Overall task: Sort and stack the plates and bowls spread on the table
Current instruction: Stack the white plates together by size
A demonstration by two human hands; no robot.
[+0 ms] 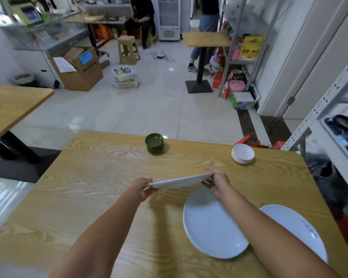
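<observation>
Both hands hold one large white plate [179,181] above the wooden table [100,177], seen nearly edge-on and tilted up to the right. My left hand [142,188] pinches its left rim, my right hand [218,182] grips its right rim. Just below and to the right lies a stack of large white plates [209,227]. Another large white plate [297,227] lies at the near right, partly hidden by my right forearm. A stack of small dark green dishes [154,145] stands at the far middle. A stack of small white bowls [242,153] sits at the far right.
The table's right edge runs close to a metal shelf rack [333,93] with dark bags beneath. Another wooden table [12,105] stands to the left across an aisle. Boxes, baskets, a stool and two persons are far off on the tiled floor.
</observation>
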